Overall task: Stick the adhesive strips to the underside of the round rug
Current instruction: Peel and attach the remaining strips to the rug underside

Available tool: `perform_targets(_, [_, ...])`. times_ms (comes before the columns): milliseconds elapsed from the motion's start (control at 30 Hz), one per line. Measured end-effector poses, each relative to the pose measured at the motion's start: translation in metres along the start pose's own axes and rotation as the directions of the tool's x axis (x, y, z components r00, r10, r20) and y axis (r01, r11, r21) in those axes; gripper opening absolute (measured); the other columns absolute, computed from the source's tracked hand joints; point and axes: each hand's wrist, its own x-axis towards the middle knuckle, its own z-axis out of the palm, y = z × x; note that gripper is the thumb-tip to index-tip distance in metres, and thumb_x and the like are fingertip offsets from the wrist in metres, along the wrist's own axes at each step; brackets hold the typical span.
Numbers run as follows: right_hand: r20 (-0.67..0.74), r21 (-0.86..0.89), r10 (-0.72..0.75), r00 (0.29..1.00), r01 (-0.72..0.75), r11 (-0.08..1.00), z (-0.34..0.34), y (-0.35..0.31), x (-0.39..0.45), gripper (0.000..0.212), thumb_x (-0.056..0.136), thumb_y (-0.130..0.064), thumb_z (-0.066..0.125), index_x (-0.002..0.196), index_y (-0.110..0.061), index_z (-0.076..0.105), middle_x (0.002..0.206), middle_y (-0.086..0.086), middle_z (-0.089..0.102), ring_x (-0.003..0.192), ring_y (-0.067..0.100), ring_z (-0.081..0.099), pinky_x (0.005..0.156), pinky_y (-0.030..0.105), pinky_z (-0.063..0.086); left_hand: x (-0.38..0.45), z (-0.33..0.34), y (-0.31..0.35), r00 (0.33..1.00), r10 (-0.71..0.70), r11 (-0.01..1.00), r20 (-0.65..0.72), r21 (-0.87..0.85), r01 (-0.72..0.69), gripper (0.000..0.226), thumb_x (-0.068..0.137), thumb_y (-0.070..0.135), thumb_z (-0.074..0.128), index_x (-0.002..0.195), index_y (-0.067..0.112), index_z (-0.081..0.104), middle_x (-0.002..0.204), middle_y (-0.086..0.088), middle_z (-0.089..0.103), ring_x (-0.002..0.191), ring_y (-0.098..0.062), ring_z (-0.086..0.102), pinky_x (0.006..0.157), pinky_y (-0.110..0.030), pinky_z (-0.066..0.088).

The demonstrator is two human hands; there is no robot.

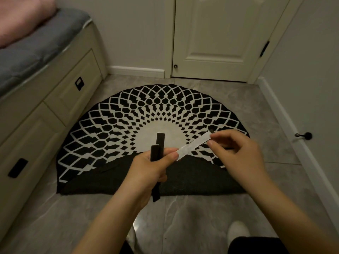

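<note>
On the tiled floor we see the round rug with its near edge folded over, dark underside up. Above that fold, our left hand grips a bundle of black adhesive strips and pinches one end of a white strip; our right hand pinches the other end. Beside us, left, runs a drawer unit; ahead, a door.

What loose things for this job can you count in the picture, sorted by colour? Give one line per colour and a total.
Black strips gripped in the left hand: 2
White strip pinched by both hands, right hand at its far end: 1
Black-and-white round rug, near edge folded over: 1
Total: 4
</note>
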Motion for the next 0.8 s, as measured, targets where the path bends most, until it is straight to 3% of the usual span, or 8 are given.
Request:
perform_targets(133, [-0.049, 0.018, 0.038, 0.998, -0.037, 0.999, 0.0008, 0.0014, 0.001, 0.018, 0.078, -0.02, 0.073, 0.089, -0.029, 0.063, 0.083, -0.012, 0.065, 0.077, 0.003, 0.064, 0.068, 0.018, 0.053, -0.0013, -0.0004, -0.0004, 1.0, 0.006, 1.0, 0.016, 0.015, -0.006, 0.011, 0.085, 0.017, 0.064, 0.083, 0.023, 0.073, 0.048, 0.008, 0.047, 0.048, -0.008, 0.039, 0.053, -0.023, 0.037])
perform_targets(433, [-0.035, -0.022, 0.064, 0.997, -0.065, 0.998, 0.0003, 0.0024, 0.0049, 0.012, 0.081, -0.022, 0.07, 0.083, -0.028, 0.059, 0.078, -0.005, 0.06, 0.07, 0.001, 0.058, 0.06, 0.013, 0.048, -0.0025, 0.0001, -0.0018, 0.999, 0.018, 0.997, 0.029, 0.073, -0.02, 0.011, 0.085, 0.02, 0.065, 0.088, 0.027, 0.073, 0.058, 0.005, 0.05, 0.052, -0.008, 0.042, 0.053, -0.023, 0.039])
perform_targets(600, [0.014, -0.041, 0.064, 0.998, -0.063, 0.997, 0.0002, 0.0025, 0.0058, 0.012, 0.083, -0.021, 0.065, 0.078, -0.03, 0.059, 0.079, -0.005, 0.06, 0.072, 0.008, 0.057, 0.066, 0.021, 0.05, -0.0036, 0.0016, -0.0021, 0.998, -0.006, 0.99, 0.063, 0.143, -0.003, 0.011, 0.083, 0.021, 0.067, 0.091, 0.026, 0.073, 0.073, 0.003, 0.058, 0.06, -0.011, 0.047, 0.059, -0.025, 0.041])
perform_targets(800, [-0.026, -0.005, 0.105, 0.994, -0.105, 0.994, 0.0021, 0.0026, 0.0064, 0.016, 0.082, -0.023, 0.068, 0.085, -0.03, 0.055, 0.085, -0.006, 0.059, 0.077, 0.009, 0.059, 0.067, 0.026, 0.053, -0.0028, 0.0002, -0.0019, 0.998, -0.017, 0.99, 0.062, 0.142, 0.008, 0.012, 0.083, 0.02, 0.067, 0.092, 0.025, 0.073, 0.073, 0.004, 0.06, 0.061, -0.009, 0.047, 0.057, -0.024, 0.041])
